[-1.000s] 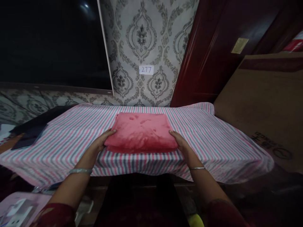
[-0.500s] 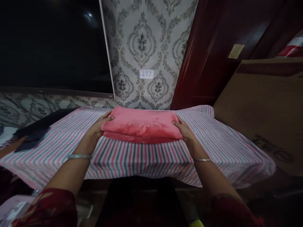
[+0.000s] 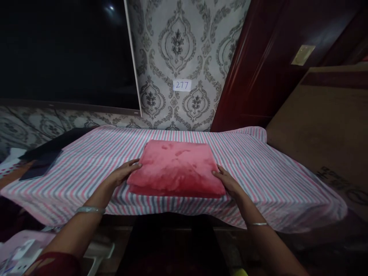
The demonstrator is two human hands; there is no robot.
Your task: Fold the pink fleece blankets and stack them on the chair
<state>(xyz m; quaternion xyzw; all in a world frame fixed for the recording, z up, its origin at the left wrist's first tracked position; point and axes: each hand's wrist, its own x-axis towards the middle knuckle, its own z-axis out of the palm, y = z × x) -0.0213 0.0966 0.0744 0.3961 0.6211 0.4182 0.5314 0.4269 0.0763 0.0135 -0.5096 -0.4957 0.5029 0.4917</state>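
Note:
A folded pink cloth [image 3: 176, 166] lies flat on a table covered with a pink, grey and white striped sheet [image 3: 258, 172], near its front edge. My left hand [image 3: 124, 174] grips the cloth's left edge, thumb on top and fingers tucked at the side. On the opposite side my right hand [image 3: 228, 183] holds the front right corner, its fingers partly hidden under the fabric. Each wrist wears a thin bangle.
Dark flat items [image 3: 43, 155] lie at the table's left end. A wall with patterned paper and a small "277" label [image 3: 182, 85] rises behind, a dark screen [image 3: 63, 53] to the left, a dark red door [image 3: 258, 65] and a cardboard box [image 3: 324, 126] to the right.
The pink cloth was raised and held toward the back of the table half a second ago. It now lies flat nearer the front edge, both hands still at its sides.

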